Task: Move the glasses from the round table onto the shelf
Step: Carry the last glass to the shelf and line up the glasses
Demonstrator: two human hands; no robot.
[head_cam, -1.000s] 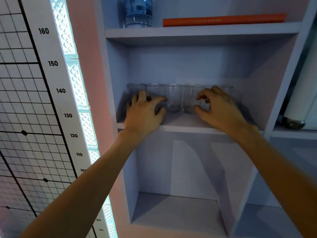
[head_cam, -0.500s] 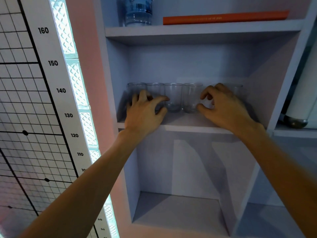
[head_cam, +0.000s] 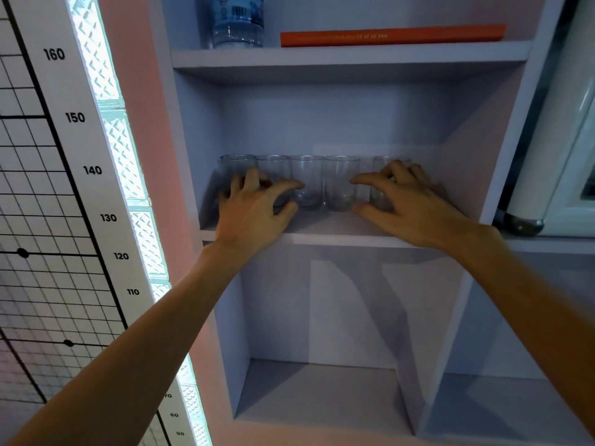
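Several clear glasses stand in a row at the back of the middle shelf [head_cam: 335,235]. My left hand [head_cam: 257,214] hovers in front of the two leftmost glasses [head_cam: 238,164], fingers spread and thumb apart from the index finger. The middle glasses [head_cam: 307,181] stand free. My right hand [head_cam: 409,204] arches over the rightmost glass [head_cam: 380,196], its fingertips at the rim, its index finger stretched left and its thumb clear of the glass wall. A small gap separates this glass from the one beside it [head_cam: 341,183].
On the upper shelf stand a plastic water bottle [head_cam: 236,20] and a flat orange book [head_cam: 389,35]. The lower compartment [head_cam: 322,391] lies below the hands. A height chart [head_cam: 74,175] and a lit glass-block strip [head_cam: 128,175] are on the left. A white appliance [head_cam: 553,140] stands on the right.
My right hand's index finger has uncurled and stretched left, loosening around the rightmost glass. The left hand has barely moved. The view has shifted slightly.
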